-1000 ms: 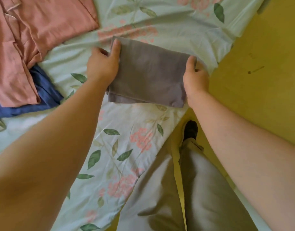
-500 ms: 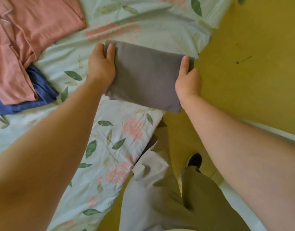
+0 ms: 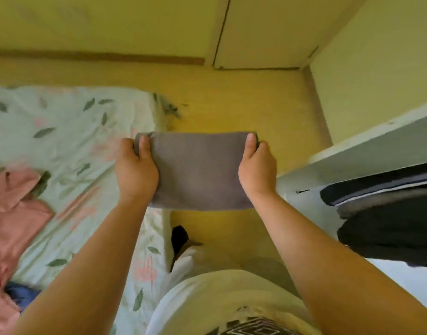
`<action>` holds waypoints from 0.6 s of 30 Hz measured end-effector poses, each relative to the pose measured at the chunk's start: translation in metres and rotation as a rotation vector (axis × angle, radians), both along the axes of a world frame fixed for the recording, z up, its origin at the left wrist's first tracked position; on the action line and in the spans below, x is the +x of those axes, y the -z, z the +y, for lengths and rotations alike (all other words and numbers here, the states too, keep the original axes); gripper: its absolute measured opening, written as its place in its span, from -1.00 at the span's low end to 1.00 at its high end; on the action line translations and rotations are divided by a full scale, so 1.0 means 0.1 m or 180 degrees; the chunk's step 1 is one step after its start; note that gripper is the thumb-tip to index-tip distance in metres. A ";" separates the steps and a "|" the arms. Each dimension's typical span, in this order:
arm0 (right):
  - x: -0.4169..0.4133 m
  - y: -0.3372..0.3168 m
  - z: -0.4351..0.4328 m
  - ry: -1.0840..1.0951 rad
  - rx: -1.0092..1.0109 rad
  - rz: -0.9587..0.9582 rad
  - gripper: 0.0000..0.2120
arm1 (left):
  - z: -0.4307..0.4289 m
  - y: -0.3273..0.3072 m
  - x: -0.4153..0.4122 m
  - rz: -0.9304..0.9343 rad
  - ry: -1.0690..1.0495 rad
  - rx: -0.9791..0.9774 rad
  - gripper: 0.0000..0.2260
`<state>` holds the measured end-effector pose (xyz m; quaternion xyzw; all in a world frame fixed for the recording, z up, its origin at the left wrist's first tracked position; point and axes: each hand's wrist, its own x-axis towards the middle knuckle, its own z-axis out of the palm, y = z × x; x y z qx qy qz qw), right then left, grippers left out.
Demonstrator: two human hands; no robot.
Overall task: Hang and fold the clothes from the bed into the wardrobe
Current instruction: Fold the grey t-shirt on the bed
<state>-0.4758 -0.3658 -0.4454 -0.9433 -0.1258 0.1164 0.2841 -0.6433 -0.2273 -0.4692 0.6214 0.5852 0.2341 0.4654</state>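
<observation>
Grey cloth (image 3: 198,170), folded to a flat rectangle: held up level in the air over the yellow floor (image 3: 231,100), just right of the bed's edge and left of the wardrobe shelf.
Left hand (image 3: 135,168): grip closed on the cloth's left short edge, thumb laid on top near the far corner, fingers wrapped round the edge.
Right hand (image 3: 256,168): grip closed on the right short edge in the same way.
The cloth spans the gap between both grips, and its near edge reaches back past the wrists.
Bed (image 3: 70,131), left: pale green sheet with leaf and flower print.
Pink garment (image 3: 14,213): crumpled on the bed, far left.
Blue garment (image 3: 21,294): partly under the pink one, near left.
Wardrobe shelf (image 3: 367,146), right: white board.
Dark clothes (image 3: 389,221): lying below that board.
</observation>
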 end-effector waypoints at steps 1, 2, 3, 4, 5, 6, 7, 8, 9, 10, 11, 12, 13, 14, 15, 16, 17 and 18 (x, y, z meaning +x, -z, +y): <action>0.07 -0.20 -0.10 0.0126 0.0178 -0.0057 -0.52 | -0.03 -0.24 0.14 -0.0078 0.0097 0.0166 -0.70; 0.13 -0.41 -0.22 0.0229 0.0348 -0.0116 -0.52 | -0.08 -0.46 0.27 -0.0161 0.0182 0.0329 -0.70; 0.18 -0.62 -0.35 0.0311 0.0510 -0.0192 -0.53 | -0.14 -0.67 0.38 -0.0242 0.0247 0.0483 -0.69; 0.24 -0.83 -0.49 0.0371 0.0663 -0.0305 -0.55 | -0.22 -0.87 0.50 -0.0339 0.0296 0.0642 -0.68; 0.29 -1.03 -0.65 0.0416 0.0792 -0.0449 -0.57 | -0.31 -1.05 0.62 -0.0461 0.0340 0.0805 -0.67; 0.35 -1.23 -0.80 0.0484 0.0906 -0.0597 -0.58 | -0.40 -1.23 0.73 -0.0603 0.0389 0.0952 -0.66; 0.40 -1.41 -0.97 0.0582 0.1012 -0.0732 -0.59 | -0.51 -1.41 0.85 -0.0763 0.0447 0.1082 -0.66; 0.45 -1.58 -1.14 0.0681 0.1126 -0.0856 -0.59 | -0.63 -1.60 0.96 -0.0927 0.0518 0.1213 -0.67; 0.49 -1.74 -1.32 0.0777 0.1222 -0.0970 -0.60 | -0.76 -1.77 1.06 -0.1065 0.0618 0.1345 -0.67; 0.51 -1.88 -1.50 0.0890 0.1294 -0.1077 -0.60 | -0.91 -1.94 1.15 -0.1184 0.0753 0.1473 -0.67; 0.53 -2.02 -1.69 0.1016 0.1367 -0.1185 -0.60 | -1.06 -2.12 1.24 -0.1306 0.0898 0.1579 -0.66; 0.56 -2.14 -1.87 0.1134 0.1432 -0.1299 -0.61 | -1.21 -2.29 1.32 -0.1432 0.1023 0.1686 -0.67; 0.57 -2.26 -2.06 0.1254 0.1493 -0.1412 -0.62 | -1.37 -2.45 1.39 -0.1563 0.1129 0.1808 -0.69; 0.58 -2.37 -2.25 0.1379 0.1553 -0.1536 -0.62 | -1.53 -2.60 1.47 -0.1713 0.1228 0.1931 -0.71; 0.59 -2.48 -2.45 0.1497 0.1600 -0.1661 -0.62 | -1.72 -2.75 1.54 -0.1869 0.1322 0.2027 -0.73; 0.60 -2.60 -2.65 0.1616 0.1632 -0.1769 -0.62 | -1.90 -2.88 1.62 -0.2021 0.1420 0.2083 -0.75; 0.61 -2.72 -2.86 0.1746 0.1646 -0.1866 -0.63 | -2.09 -3.01 1.70 -0.2172 0.1525 0.2106 -0.75; 0.62 -2.82 -3.06 0.1884 0.1641 -0.1952 -0.64 | -2.28 -3.12 1.79 -0.2306 0.1626 0.2120 -0.74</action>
